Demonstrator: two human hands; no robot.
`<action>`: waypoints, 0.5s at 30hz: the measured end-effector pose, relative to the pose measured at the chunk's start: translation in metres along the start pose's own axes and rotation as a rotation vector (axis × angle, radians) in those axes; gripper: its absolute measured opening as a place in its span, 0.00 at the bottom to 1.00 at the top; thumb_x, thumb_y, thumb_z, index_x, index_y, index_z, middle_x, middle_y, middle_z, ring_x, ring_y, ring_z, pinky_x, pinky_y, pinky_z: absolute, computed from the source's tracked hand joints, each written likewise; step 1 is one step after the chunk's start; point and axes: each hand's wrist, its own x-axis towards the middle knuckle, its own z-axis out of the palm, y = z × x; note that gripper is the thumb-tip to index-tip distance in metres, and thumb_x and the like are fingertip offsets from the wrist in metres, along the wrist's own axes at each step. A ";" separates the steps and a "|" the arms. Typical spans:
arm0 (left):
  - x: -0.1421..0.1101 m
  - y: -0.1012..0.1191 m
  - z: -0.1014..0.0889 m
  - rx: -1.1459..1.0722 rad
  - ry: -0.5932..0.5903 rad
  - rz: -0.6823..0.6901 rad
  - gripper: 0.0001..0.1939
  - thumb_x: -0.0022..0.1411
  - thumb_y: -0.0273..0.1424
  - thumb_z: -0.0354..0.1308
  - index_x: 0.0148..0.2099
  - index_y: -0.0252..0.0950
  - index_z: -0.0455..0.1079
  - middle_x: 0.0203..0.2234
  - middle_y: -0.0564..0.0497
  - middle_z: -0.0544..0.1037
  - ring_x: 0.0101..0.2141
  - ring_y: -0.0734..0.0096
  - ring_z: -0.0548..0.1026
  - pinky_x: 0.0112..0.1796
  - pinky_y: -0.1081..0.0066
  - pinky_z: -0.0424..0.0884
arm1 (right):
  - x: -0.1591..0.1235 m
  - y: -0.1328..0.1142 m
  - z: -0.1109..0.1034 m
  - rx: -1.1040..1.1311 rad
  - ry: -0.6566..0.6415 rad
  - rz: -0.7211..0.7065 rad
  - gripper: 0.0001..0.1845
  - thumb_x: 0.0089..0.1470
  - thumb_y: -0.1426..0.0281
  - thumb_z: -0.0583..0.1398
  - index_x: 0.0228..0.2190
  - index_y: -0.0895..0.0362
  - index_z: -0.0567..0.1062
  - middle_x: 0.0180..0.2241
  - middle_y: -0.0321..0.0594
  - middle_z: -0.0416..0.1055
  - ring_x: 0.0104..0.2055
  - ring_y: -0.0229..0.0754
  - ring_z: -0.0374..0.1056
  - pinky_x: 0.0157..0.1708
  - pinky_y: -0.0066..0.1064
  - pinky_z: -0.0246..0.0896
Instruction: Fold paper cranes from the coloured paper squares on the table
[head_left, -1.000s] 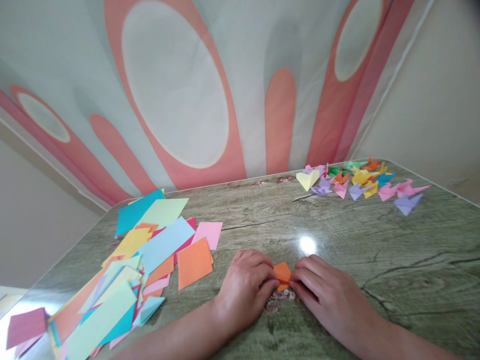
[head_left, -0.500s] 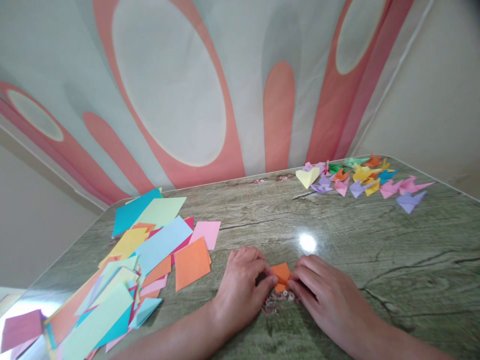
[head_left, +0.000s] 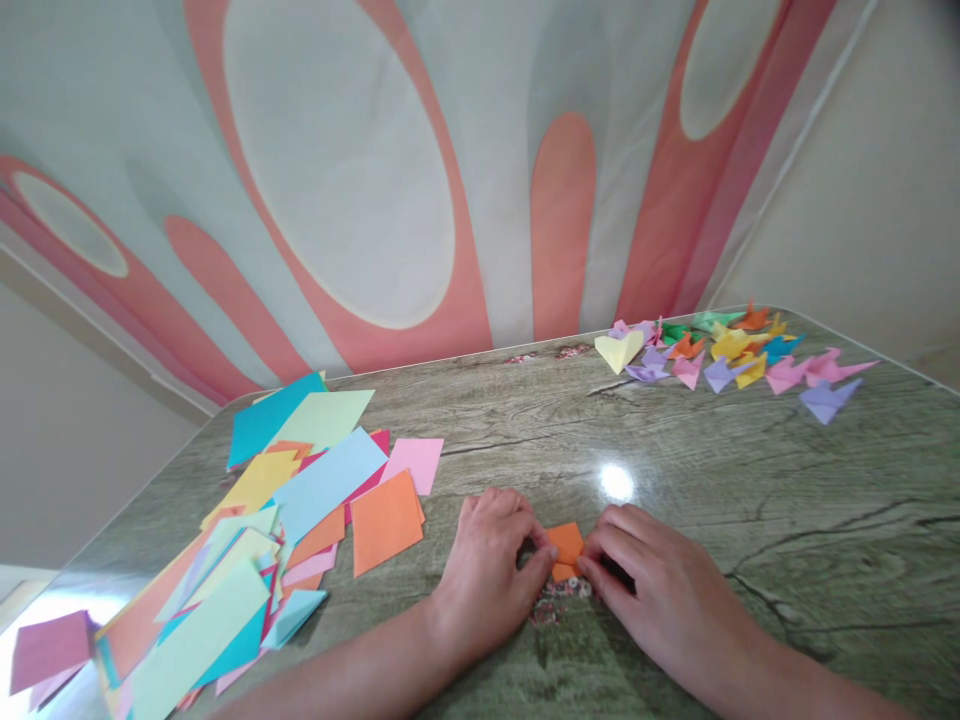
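A small folded orange paper (head_left: 565, 547) lies on the wood-grain table (head_left: 750, 500) near its front edge. My left hand (head_left: 491, 570) pinches the paper's left side with curled fingers. My right hand (head_left: 656, 590) presses and pinches its right side. Both hands rest low on the table top, and most of the paper is hidden between the fingertips.
A loose heap of coloured paper squares (head_left: 247, 540) covers the table's left side. Several folded paper figures (head_left: 727, 355) lie at the far right near the back edge. A patterned pink and grey cloth (head_left: 375, 170) hangs behind the table.
Both hands have kept pinching the orange paper in place with only small finger shifts. The view has tilted slightly.
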 end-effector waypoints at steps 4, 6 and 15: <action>0.002 0.001 0.000 0.043 -0.006 0.000 0.05 0.61 0.30 0.57 0.31 0.37 0.69 0.33 0.53 0.71 0.39 0.66 0.67 0.41 0.65 0.58 | 0.002 0.000 -0.001 -0.021 -0.003 0.001 0.08 0.55 0.77 0.59 0.26 0.56 0.70 0.28 0.36 0.66 0.32 0.42 0.63 0.32 0.34 0.57; 0.002 0.001 0.000 0.055 -0.007 -0.002 0.05 0.60 0.30 0.58 0.31 0.37 0.69 0.32 0.53 0.71 0.39 0.66 0.67 0.41 0.65 0.58 | 0.002 -0.002 -0.002 -0.028 -0.006 0.010 0.07 0.54 0.76 0.60 0.26 0.56 0.70 0.28 0.36 0.66 0.32 0.42 0.63 0.32 0.35 0.57; 0.004 0.000 0.001 0.050 -0.011 -0.014 0.04 0.58 0.31 0.60 0.30 0.38 0.70 0.32 0.53 0.71 0.39 0.65 0.67 0.41 0.65 0.59 | 0.005 -0.005 -0.006 -0.023 -0.026 0.051 0.08 0.54 0.77 0.60 0.25 0.56 0.70 0.28 0.35 0.65 0.32 0.42 0.63 0.32 0.35 0.57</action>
